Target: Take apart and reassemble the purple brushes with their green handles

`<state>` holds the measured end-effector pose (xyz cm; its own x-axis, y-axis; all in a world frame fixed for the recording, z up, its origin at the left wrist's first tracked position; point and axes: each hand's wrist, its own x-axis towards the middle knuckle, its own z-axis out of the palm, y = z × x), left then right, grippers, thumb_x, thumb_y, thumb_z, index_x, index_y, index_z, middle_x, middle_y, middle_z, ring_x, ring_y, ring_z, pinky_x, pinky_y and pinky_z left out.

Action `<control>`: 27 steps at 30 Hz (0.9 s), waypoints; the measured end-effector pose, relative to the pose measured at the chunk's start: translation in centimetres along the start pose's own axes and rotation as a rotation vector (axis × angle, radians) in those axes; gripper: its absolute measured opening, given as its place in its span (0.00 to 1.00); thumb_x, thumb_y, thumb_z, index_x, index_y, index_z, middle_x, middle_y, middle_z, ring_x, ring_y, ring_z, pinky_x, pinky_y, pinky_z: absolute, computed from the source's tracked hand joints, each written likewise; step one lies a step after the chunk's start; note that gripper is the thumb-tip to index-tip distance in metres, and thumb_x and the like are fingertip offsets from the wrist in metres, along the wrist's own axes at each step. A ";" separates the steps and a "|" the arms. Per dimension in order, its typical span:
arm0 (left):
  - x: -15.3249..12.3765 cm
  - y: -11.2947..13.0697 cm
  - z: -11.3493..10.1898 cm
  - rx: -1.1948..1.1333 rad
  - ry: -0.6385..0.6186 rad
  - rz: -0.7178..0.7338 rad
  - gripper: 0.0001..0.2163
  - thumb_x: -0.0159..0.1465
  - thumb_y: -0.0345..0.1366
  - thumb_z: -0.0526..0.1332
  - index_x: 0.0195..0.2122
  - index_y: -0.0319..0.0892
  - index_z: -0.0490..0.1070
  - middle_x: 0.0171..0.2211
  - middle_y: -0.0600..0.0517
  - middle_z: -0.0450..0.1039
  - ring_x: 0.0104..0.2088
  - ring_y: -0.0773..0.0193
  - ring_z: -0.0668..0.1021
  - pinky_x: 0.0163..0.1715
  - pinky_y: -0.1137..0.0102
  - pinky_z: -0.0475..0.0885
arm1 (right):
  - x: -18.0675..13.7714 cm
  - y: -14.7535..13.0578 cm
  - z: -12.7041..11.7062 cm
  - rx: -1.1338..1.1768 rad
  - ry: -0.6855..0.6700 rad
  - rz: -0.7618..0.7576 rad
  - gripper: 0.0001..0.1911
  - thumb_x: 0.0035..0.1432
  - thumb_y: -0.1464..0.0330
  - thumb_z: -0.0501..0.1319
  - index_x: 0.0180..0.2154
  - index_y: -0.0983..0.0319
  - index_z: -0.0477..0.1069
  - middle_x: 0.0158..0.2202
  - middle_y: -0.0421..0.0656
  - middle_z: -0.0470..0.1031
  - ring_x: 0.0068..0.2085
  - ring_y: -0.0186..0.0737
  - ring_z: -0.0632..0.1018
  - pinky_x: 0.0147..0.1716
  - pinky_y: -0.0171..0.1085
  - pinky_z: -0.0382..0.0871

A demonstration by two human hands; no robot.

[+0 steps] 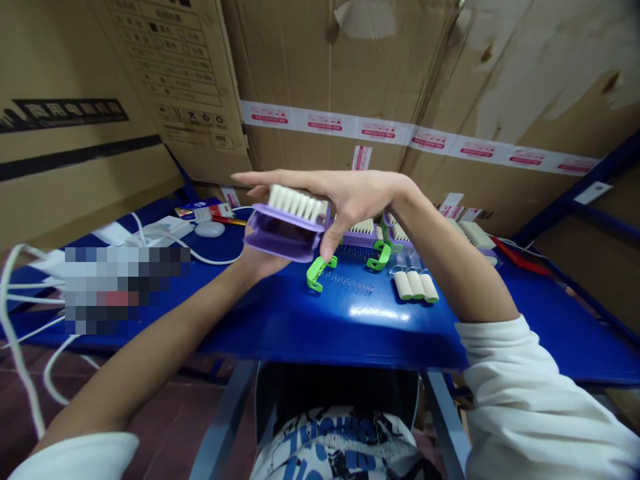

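My left hand cups a purple plastic brush body from below, above the blue table. A row of white bristles stands on top of the purple body. My right hand lies flat over the bristles with fingers stretched out to the left, its thumb bent down against the purple body's right edge. Just below the thumb, a green clip lies on the table.
Another green clip, three white bristle strips and more purple brush parts lie behind my hands. White cables, a white mouse and small packets sit at the left. Large cardboard boxes wall the back.
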<state>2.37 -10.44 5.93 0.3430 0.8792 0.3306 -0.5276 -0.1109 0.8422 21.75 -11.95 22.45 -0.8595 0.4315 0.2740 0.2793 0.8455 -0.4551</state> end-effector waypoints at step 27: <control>5.9 -6.5 -12.3 1.343 0.052 0.075 0.51 0.67 0.56 0.75 0.83 0.38 0.55 0.80 0.28 0.59 0.82 0.32 0.62 0.83 0.39 0.55 | -7.8 22.1 -3.0 -0.646 -0.060 0.717 0.45 0.55 0.64 0.84 0.72 0.60 0.78 0.66 0.55 0.85 0.67 0.67 0.83 0.66 0.57 0.80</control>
<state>-1.79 1.14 -2.81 0.3017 0.8641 0.4030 0.6305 -0.4979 0.5955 35.94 4.28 12.84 -0.4085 0.9107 0.0607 0.9122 0.4051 0.0612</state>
